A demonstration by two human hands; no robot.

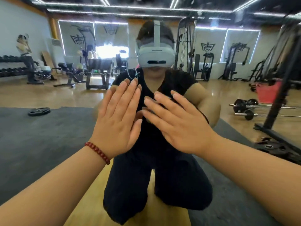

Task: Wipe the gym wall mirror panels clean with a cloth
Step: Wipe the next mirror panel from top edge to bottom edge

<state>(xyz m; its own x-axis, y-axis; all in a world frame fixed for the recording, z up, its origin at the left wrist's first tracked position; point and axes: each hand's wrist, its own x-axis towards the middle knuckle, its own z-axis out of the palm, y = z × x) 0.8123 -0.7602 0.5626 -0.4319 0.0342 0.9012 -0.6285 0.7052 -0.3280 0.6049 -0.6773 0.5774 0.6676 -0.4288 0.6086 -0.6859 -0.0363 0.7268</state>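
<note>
The wall mirror (53, 144) fills the whole view right in front of me, and it shows my own kneeling reflection in dark clothes. My left hand (118, 121), with a red bead bracelet on its wrist, is raised with straight fingers toward the glass. My right hand (177, 124) is raised beside it, fingers straight and spread, and its reflection meets the fingertips. Neither hand holds anything. No cloth is in view.
The mirror reflects the gym behind me: dark floor mats, wooden floor, a weight plate (39, 111) on the mat at left, barbells (249, 108) and a red bin (267, 92) at right, benches and cable machines at the back, and another person (26, 57) far left.
</note>
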